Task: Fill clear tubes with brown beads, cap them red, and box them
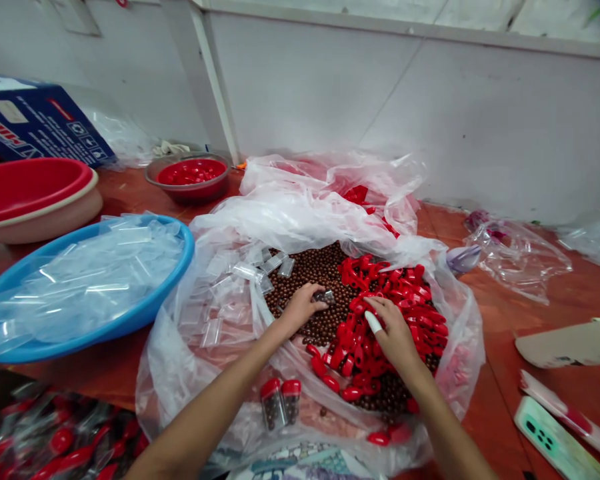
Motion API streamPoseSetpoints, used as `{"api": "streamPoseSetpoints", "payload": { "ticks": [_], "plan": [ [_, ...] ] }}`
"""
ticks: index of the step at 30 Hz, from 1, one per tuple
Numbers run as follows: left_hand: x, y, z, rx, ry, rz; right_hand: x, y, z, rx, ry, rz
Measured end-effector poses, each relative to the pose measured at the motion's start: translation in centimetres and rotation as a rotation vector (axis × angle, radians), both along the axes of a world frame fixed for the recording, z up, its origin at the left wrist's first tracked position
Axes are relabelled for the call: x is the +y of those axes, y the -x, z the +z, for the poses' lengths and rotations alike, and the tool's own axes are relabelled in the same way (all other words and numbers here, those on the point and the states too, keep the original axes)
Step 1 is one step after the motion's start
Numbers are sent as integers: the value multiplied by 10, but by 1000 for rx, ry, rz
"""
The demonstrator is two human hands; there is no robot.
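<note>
Pale walls are backing a reddish floor (505, 320) where a clear plastic sheet (300, 213) is cradling brown beads (315, 273) and a heap of red caps (400, 300), with a blue basin (180, 267) of small clear bags lying to the left. From the head view, the left hand (300, 308) is pinching what looks like a small clear vial (325, 296) between thumb and fingertips, just above the beads. The right hand (393, 333) is resting loosely curled on the red caps, one finger wearing a white cot, gripping nothing I can make out, while two red-capped filled vials (280, 400) are standing nearer the person.
</note>
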State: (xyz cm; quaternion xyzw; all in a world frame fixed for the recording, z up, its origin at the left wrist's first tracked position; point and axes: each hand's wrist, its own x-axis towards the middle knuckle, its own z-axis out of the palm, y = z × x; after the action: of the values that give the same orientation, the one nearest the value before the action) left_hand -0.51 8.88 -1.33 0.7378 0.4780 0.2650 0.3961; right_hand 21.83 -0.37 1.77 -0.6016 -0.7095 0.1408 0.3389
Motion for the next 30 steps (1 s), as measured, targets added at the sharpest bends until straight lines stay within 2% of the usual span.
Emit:
{"api": "streamPoseSetpoints", "payload": {
  "ticks": [5,8,14,18,24,30],
  "plan": [
    [-2,1,-1,-147,99,58,24,-11,-9,-79,-7,-42],
    [-7,1,5,-227,190,65,36,-12,-12,-124,-15,-36],
    [-34,3,36,-677,583,123,55,-6,-10,-224,-27,-58],
    [-50,9,52,-720,604,185,68,7,-9,-291,-32,-87],
    [-59,13,49,-747,600,239,89,32,-10,-331,3,-144],
    [-70,18,51,-751,577,276,96,33,-13,-251,66,-158]
  ]
}}
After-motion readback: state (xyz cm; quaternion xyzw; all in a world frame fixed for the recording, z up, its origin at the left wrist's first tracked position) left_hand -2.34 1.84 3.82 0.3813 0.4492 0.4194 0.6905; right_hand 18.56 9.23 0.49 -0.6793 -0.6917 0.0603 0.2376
